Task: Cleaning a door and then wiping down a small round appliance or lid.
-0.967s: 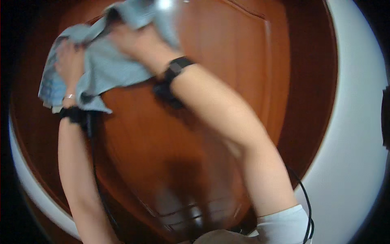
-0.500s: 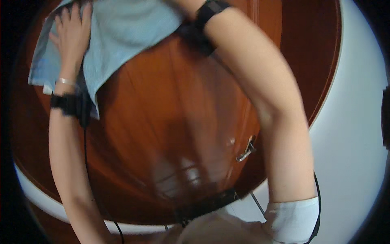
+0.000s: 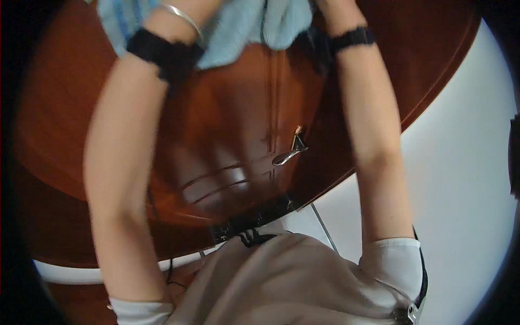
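Observation:
A light blue cloth [image 3: 233, 32] with darker blue stripes at its left end hangs in folds at the top of the head view, against a glossy reddish-brown wooden door [image 3: 216, 124]. My left hand [image 3: 197, 10] lies at the cloth's left part; a silver bangle and a black strap circle that wrist. On the cloth's right side is my right hand [image 3: 331, 8], with a black strap at its wrist. The upper edge cuts off both hands, so their fingers are hidden. Between the hands the cloth looks bunched.
A metal lever handle [image 3: 290, 151] sticks out from the door below the cloth. Pale wall [image 3: 449, 179] lies to the right. A dark strip [image 3: 254, 216] runs along the door's bottom, with light floor tiles [image 3: 311, 227] in front of it.
My left hand has moved up and right from lying spread on the cloth, toward my right hand. The cloth has gone from spread wide to gathered between them. The view has shifted.

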`<state>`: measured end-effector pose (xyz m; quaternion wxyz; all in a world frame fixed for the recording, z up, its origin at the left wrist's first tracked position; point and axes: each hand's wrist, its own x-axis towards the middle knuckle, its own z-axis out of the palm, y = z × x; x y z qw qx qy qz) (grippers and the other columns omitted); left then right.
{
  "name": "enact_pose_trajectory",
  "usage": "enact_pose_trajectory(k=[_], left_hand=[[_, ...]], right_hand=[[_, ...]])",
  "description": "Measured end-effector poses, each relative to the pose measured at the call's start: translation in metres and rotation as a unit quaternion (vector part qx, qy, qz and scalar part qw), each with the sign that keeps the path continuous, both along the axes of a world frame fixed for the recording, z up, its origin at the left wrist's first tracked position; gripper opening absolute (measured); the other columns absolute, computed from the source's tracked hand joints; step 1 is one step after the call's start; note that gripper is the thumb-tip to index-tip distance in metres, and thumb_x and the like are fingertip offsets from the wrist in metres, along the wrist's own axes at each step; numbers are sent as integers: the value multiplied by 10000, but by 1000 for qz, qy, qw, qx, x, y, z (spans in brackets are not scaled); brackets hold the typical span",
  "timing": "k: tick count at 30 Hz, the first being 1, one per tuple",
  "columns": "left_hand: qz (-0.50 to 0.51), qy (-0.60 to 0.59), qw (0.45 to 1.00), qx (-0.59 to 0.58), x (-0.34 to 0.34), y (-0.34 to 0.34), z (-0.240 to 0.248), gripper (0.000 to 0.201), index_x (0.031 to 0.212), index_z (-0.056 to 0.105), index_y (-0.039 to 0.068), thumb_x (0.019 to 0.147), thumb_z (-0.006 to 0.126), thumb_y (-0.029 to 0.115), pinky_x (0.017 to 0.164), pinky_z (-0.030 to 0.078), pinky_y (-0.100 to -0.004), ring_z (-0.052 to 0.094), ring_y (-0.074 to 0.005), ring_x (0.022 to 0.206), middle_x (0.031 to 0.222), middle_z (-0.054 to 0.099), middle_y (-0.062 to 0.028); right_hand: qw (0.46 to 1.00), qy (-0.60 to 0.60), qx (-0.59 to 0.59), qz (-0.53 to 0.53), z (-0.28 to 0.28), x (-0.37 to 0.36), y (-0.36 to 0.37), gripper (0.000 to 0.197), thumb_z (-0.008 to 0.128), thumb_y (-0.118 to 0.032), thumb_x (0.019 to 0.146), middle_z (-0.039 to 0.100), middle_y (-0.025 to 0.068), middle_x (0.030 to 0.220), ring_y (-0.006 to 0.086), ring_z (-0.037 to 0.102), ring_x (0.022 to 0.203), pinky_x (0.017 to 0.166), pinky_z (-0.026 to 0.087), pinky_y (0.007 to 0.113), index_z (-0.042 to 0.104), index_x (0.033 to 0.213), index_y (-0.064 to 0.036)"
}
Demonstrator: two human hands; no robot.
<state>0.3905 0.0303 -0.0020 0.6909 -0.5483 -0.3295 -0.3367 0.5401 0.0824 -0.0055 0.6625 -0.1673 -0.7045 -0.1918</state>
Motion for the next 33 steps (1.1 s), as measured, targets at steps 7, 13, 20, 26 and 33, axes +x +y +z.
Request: enact_pose_trajectory(k=[7,13,20,26,33], left_hand=[[-183,-73,891,-408,16,-25,-203,497,1320,460,15,873,506,226,1082,236,-509,282,-382,1336,1401,387,-209],[-116,-249,677,-683,2,-68,-318,398,1227,525,51,858,539,200,969,365,-462,436,-380,1190,1268,502,-205],[-70,-297,574,-760,-8,-75,-341,301,1134,590,94,848,571,187,825,502,-423,604,-377,995,1089,630,-191],[-104,-414,637,-642,-70,-86,-344,288,1100,616,103,864,562,258,755,517,-431,633,-367,880,985,663,-163],[-196,-209,572,-769,-84,-66,-439,301,1125,606,49,870,524,188,790,494,-399,619,-358,910,1010,641,-200]], right_hand=[[968,62,-245,-12,-261,10,-24,297,562,-166,860,611,171,1132,350,556,1067,911,426,427,597,1114,-17],[838,98,-532,62,-420,16,-84,384,644,-92,756,613,187,1141,371,555,1075,922,432,418,610,1129,-11],[932,1,-349,-93,-459,20,-128,286,589,-57,762,651,211,1003,396,606,949,852,477,453,659,1037,-19],[886,-19,-463,-2,-456,-32,-258,337,624,-27,808,621,113,1133,287,538,1136,985,395,437,621,1141,-74],[747,324,-549,-186,-667,-84,-170,200,560,-117,861,561,216,944,370,529,875,789,424,426,554,1008,18]])
